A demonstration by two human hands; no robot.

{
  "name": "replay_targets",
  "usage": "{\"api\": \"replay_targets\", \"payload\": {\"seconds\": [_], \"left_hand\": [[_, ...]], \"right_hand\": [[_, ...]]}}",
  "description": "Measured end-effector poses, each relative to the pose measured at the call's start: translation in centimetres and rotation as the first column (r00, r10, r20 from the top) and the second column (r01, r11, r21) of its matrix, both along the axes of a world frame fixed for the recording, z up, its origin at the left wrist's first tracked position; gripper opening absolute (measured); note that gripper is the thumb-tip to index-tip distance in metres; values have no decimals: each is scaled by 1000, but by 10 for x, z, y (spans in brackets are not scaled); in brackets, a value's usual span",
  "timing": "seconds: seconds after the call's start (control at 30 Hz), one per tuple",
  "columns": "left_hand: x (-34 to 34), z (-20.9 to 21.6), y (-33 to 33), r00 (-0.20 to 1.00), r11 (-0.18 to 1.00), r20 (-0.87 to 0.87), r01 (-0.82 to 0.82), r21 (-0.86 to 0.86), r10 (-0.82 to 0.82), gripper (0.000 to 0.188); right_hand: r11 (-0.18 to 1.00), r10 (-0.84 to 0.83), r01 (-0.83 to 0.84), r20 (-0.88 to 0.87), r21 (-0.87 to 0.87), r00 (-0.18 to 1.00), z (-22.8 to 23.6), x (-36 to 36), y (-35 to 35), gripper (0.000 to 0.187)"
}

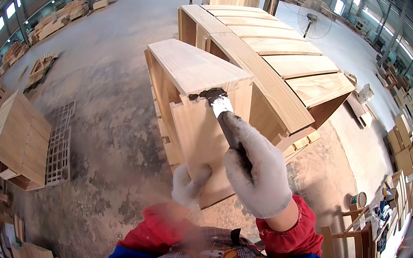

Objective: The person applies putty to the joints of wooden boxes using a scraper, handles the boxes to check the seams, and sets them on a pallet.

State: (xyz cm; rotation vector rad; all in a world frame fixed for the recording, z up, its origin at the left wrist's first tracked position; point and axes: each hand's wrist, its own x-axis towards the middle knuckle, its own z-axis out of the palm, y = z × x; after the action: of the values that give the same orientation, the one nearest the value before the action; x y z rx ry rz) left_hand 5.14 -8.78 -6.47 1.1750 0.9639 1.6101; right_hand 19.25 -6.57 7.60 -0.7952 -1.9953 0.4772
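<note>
A pale wooden drawer stands tilted on edge in front of me, beside a row of similar drawers. My right hand, in a smudged white glove, is closed around the dark handle of a putty knife. Its blade rests at the drawer's near top corner joint. Dark brown filler coats the blade tip and smears along that joint. My left hand, gloved too, grips the lower part of the drawer's near panel, thumb against the wood; its other fingers are partly hidden.
Wooden slats show under the drawers. To the left, a wooden cabinet piece stands by a grey plastic pallet. At the right are a tub and wooden frames. A standing fan is farther back.
</note>
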Motion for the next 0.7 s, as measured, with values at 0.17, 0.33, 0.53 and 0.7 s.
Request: {"api": "replay_targets", "payload": {"seconds": [0.17,0.33,0.53,0.7], "left_hand": [[-2,6,-3,999,999,-35,25,-30,-26,37],[2,10,-5,1000,999,9,-25,-38,25,38],[-3,1,-4,1000,999,-20,-11,-42,10,23],[-5,-5,-4,1000,997,20,6,-76,-5,23]], "right_hand": [[996,-25,24,-10,-80,1000,2,4,6,47],[995,-29,27,-28,-94,999,0,10,8,46],[998,-69,70,-54,10,996,-5,10,18,43],[994,-72,62,-110,-95,991,-2,14,16,45]]}}
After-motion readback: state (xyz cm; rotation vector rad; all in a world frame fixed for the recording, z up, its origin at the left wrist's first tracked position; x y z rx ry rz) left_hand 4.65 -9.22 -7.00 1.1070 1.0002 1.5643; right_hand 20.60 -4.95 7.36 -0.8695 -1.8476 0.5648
